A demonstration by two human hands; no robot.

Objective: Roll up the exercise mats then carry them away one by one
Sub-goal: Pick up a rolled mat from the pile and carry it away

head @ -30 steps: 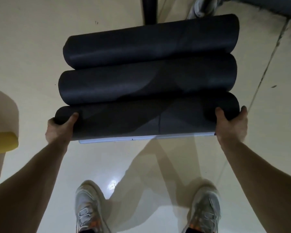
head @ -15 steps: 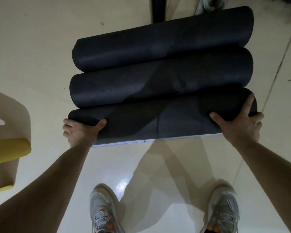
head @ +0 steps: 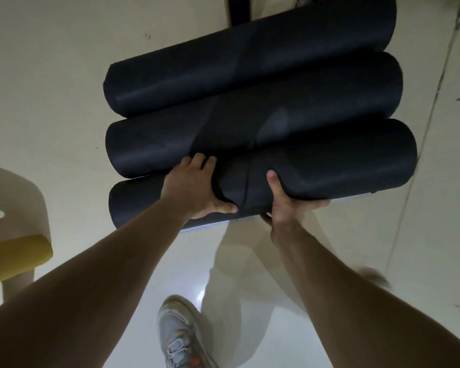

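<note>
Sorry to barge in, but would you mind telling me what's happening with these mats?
A person stands over three rolled black mats lying side by side on the pale floor. Both hands grip the nearest mat near its middle: the left hand over its top, the right hand from below with the thumb on top. Its right end looks raised against the middle mat, so it seems to be getting picked up. The far mat lies untouched.
</note>
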